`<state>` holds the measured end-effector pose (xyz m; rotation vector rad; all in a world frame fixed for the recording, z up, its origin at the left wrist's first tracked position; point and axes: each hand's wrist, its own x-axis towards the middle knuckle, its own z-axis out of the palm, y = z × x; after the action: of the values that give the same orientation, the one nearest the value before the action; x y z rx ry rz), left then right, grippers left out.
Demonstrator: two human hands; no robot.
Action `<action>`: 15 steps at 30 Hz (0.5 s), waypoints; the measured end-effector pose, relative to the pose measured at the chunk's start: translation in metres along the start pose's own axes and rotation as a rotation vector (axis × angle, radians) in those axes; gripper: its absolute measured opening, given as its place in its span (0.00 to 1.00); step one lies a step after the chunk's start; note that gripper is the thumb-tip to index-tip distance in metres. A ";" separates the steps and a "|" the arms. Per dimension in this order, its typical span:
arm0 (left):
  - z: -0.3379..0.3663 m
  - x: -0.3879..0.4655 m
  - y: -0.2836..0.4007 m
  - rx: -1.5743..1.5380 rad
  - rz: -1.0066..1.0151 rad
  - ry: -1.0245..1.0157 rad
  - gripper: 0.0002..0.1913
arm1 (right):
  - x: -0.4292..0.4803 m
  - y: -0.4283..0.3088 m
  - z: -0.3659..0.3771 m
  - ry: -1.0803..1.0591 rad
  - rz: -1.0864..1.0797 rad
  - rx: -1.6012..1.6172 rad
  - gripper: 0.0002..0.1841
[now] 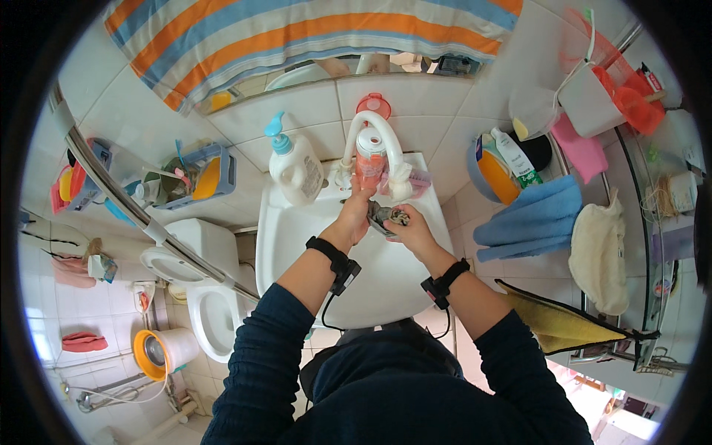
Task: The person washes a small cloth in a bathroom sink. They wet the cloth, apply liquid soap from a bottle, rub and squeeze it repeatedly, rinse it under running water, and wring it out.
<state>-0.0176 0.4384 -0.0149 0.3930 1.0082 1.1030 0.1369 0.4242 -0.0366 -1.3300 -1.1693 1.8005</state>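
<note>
My left hand (355, 216) is closed around the lower part of a pinkish-red drinking bottle (369, 169). The bottle has a white top with a spout hole, and its red flip lid (374, 103) stands open at the wall side. Between thumb and fingers, my right hand (410, 227) pinches a crumpled grey cloth (385, 214), close beside the left hand. Both hands are over the white washbasin (300, 250). A white curved faucet (396, 147) arches around the bottle, with a whitish wrap at its outlet. The bottle's lower end is hidden by my left hand.
A white pump bottle (297, 169) with a blue head stands on the basin's left rear corner. At the right rear is a pink translucent brush (414, 182). A mirror (361, 69) sits behind, below a striped towel (311, 33). A blue towel (528, 219) hangs at right.
</note>
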 end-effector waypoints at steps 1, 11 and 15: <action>0.003 -0.001 -0.003 -0.013 0.019 0.032 0.37 | -0.001 -0.001 -0.001 -0.001 -0.006 0.002 0.17; -0.022 -0.030 -0.042 -0.147 -0.349 0.209 0.10 | -0.019 -0.018 -0.005 -0.132 0.104 0.363 0.18; -0.035 -0.034 -0.041 -0.456 -0.114 0.133 0.09 | -0.020 -0.015 -0.008 -0.253 0.182 0.159 0.18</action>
<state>-0.0270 0.3833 -0.0465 -0.1055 0.8503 1.2258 0.1504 0.4159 -0.0160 -1.1741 -1.0325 2.1956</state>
